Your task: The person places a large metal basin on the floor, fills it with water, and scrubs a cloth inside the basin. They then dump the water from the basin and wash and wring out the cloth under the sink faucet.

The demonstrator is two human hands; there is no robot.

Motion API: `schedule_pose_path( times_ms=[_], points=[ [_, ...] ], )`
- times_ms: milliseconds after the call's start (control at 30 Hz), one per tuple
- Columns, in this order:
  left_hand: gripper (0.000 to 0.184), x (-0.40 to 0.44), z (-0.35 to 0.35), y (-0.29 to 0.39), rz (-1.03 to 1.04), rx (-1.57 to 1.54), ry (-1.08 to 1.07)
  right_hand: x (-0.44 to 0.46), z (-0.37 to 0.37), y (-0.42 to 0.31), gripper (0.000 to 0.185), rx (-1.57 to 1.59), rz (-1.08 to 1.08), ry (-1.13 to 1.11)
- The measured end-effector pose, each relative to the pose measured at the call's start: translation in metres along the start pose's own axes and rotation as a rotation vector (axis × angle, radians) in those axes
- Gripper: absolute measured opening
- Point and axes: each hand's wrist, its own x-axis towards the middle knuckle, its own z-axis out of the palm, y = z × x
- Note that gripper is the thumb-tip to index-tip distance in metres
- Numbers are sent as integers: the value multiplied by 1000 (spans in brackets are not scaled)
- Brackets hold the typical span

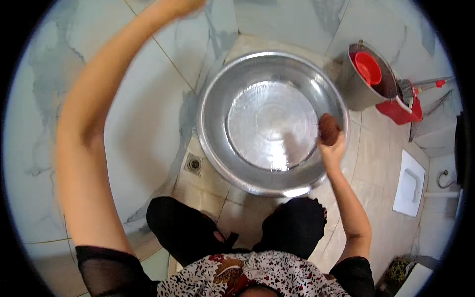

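A wide, shiny metal basin point(213, 143) stands on the floor in front of my knees, with bright reflections on its bottom. At its right inner wall, my right hand point(332, 148) is closed around a reddish-brown, rough-looking lump point(328, 128); its exact kind is unclear. My left arm reaches up along the tiled wall. The left hand point(184, 6) is partly cut off by the top edge of the view, above and left of the basin, and its fingers do not show clearly.
A metal bucket point(355, 89) with a red scoop point(368, 68) stands behind the basin to the right. Beside it are a red bucket point(396, 113) and a mop-like tool point(406, 91). A floor drain point(194, 164) lies left of the basin, a white squat toilet point(409, 183) far right.
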Motion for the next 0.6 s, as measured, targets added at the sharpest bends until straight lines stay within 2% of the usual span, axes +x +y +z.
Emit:
schedule_pose_path(
  times_ms=[33, 67, 100, 133, 167, 200, 233, 267, 333, 367, 467, 533, 600],
  points=[
    [30, -35, 22, 43, -4, -118, -146, -7, -15, 10, 46, -75, 0, 60],
    [11, -81, 54, 76, 18, -253, -89, -10, -27, 23, 45, -148, -11, 126],
    [17, -130, 98, 101, 39, -362, -76, -16, -43, 41, 43, -235, 40, 87],
    [18, -164, 96, 135, -141, -368, -326, -25, -58, 54, 40, -321, 90, 48],
    [29, -193, 107, 157, -224, -383, -506, -30, -68, 54, 34, -308, 81, 40],
    [37, -217, 121, 172, -267, -370, -599, -38, -74, 60, 34, -317, 80, 34],
    [45, -233, 134, 182, -310, -355, -692, -47, -78, 69, 32, -257, 338, -131],
    [45, -242, 146, 188, -313, -363, -694, -54, -79, 76, 31, -191, 594, -294],
    [51, -253, 164, 197, -534, -363, -804, -70, -71, 81, 28, -115, 676, -319],
    [51, -257, 169, 200, -537, -368, -811, -74, -68, 80, 25, -32, 758, -337],
    [54, -256, 182, 200, -618, -470, -781, -71, -57, 74, 23, 4, 829, -382],
    [56, -252, 182, 196, -775, -500, -953, -66, -54, 80, 20, -15, 846, -389],
    [59, -258, 185, 201, -732, -481, -970, -67, -54, 82, 18, 7, 802, -294]
  ],
)
